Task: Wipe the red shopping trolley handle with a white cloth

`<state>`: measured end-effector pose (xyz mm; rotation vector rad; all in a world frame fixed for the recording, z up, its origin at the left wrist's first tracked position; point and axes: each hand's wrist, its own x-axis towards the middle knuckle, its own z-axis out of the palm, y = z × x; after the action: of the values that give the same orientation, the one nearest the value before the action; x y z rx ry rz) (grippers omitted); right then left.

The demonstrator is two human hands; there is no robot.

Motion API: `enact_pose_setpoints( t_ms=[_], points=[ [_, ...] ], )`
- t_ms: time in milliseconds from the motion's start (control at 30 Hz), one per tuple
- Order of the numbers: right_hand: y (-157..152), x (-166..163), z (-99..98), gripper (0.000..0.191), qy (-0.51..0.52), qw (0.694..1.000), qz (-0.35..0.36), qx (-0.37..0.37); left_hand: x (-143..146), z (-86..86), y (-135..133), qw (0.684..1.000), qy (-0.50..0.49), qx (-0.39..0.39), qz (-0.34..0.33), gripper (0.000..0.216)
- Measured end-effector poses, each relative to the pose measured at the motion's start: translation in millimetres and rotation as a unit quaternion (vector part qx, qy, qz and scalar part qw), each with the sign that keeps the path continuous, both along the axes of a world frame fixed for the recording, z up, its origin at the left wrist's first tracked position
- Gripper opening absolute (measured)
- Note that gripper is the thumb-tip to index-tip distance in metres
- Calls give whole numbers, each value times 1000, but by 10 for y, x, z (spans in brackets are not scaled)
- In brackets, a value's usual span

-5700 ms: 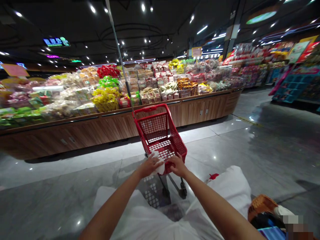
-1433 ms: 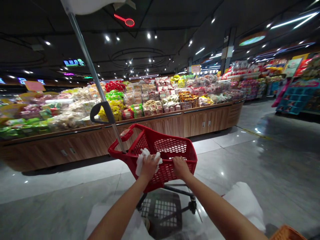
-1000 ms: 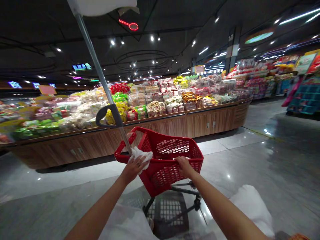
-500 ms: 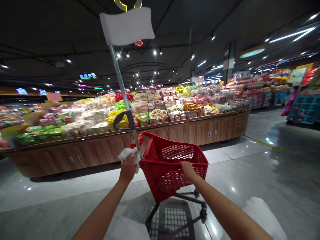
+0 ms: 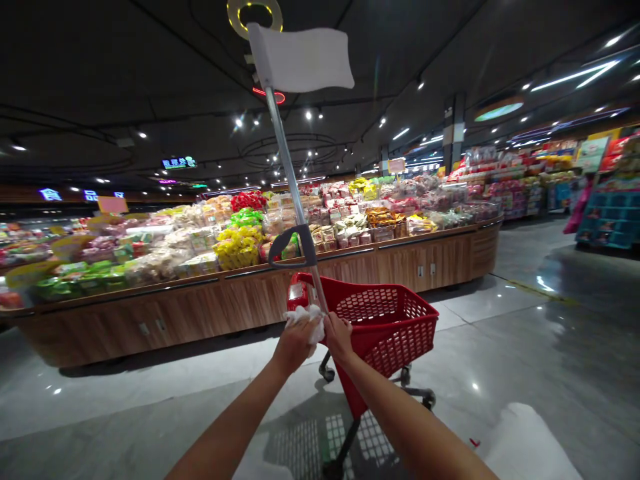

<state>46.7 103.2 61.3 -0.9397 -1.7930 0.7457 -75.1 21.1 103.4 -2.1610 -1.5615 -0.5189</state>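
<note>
A red plastic shopping cart (image 5: 357, 357) stands in front of me, its basket pointing to the right. At the cart's handle end, my left hand (image 5: 294, 347) is closed on a crumpled white cloth (image 5: 303, 316) and presses it against the red handle. My right hand (image 5: 338, 335) is closed on the near corner of the cart, right beside the cloth and the foot of a metal pole (image 5: 286, 157). A white flag-shaped panel (image 5: 310, 61) tops the pole, and a grey loop grip (image 5: 306, 245) sits lower on it.
Behind the cart runs a long wood-panelled display counter (image 5: 200, 303) heaped with packaged snacks. More stocked shelves (image 5: 520, 180) stand at the right, beside a teal display rack (image 5: 610, 210). Grey shiny floor (image 5: 550, 333) lies under and around the cart.
My right hand has left the basket's side rim and come to the corner beside my left hand. The cart has turned and shifted right; the pole and left hand with cloth have moved right too.
</note>
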Motion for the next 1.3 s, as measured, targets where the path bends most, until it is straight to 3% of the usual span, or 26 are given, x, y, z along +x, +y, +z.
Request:
enact_pose_setpoints(
  t_ms=[133,300,400,533,667,767,900,1000,1133,1233,1300],
  points=[
    [63,383,-91,42,44,998,-17,30,49,198,66,993,-22,-67,-90,52],
    [161,844,-57,44,55,998,-12,38,-23,379,392,992,-84,-51,-77,49],
    [256,1065,-64,41,58,997,-9,43,42,354,563,992,-102,-33,-73,52],
    [429,1311,-104,33,69,996,-10,48,468,229,630,992,-112,-12,-51,60],
    [620,1541,-127,29,79,996,29,15,847,218,601,989,-38,-73,-119,54],
    [741,1664,-144,29,88,993,80,-23,738,334,649,985,-4,-105,-136,48],
    [811,1712,-138,28,94,988,114,-52,283,437,748,992,-107,-64,3,54],
    [700,1698,-29,21,85,994,67,-17,111,381,719,985,-157,-41,54,53],
    [258,1563,272,34,54,982,-112,139,196,280,568,980,-179,-14,85,47],
    [-118,1317,466,28,-123,966,-59,219,277,272,475,978,-179,-6,105,46],
    [-280,1132,512,29,-251,948,-52,192,294,279,440,978,-180,2,110,46]
  ],
)
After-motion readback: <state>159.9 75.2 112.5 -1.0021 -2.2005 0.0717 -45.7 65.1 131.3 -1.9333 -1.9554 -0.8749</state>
